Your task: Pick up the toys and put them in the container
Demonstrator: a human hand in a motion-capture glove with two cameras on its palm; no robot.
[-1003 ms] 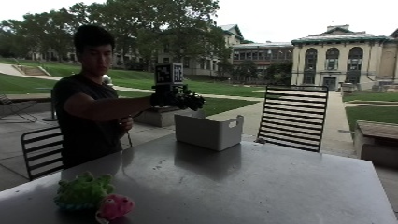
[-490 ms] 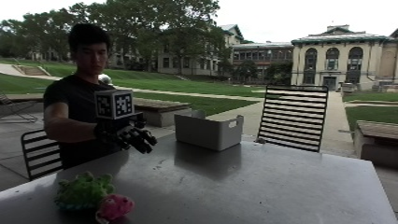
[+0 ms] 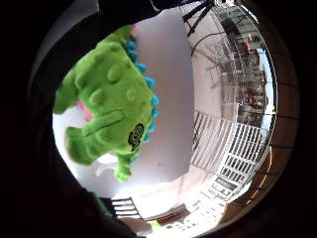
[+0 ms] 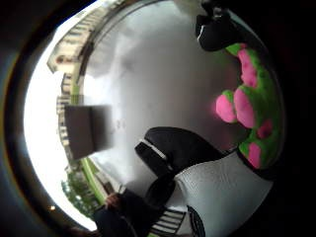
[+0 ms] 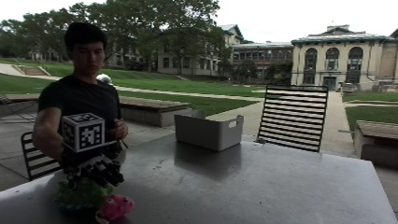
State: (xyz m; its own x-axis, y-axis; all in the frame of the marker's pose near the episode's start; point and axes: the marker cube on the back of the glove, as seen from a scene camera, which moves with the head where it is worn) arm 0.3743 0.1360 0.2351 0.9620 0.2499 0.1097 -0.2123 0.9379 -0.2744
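at the near left corner of the metal table [image 5: 261, 186] the gloved right hand [image 5: 93, 170] sits right over the green plush toy [image 5: 81, 195], fingers curved downward toward it. from the side i can't tell whether they have closed on the plush or are only resting on top; the thumb-side palm view shows a black thumb [image 4: 173, 148] arched over bare tabletop with the toy's green and pink belly just beside it, which looks more like reaching than gripping. the little-finger-side view is filled by the toy's knobbly green back and blue spikes, so it is close against the palm.

a pink plush piece [image 5: 115, 207] lies touching the green one, at the very front edge of the table. that's the worry: a careless scoop could nudge it off the edge, or lift only one of the two if they are separate toys, which i can't make out.

further right, well apart, stands the grey open-topped container [image 5: 208, 132]. the carry across is long for a floppy thing held by a bit of fabric, and it could slip out partway or catch on the near rim.
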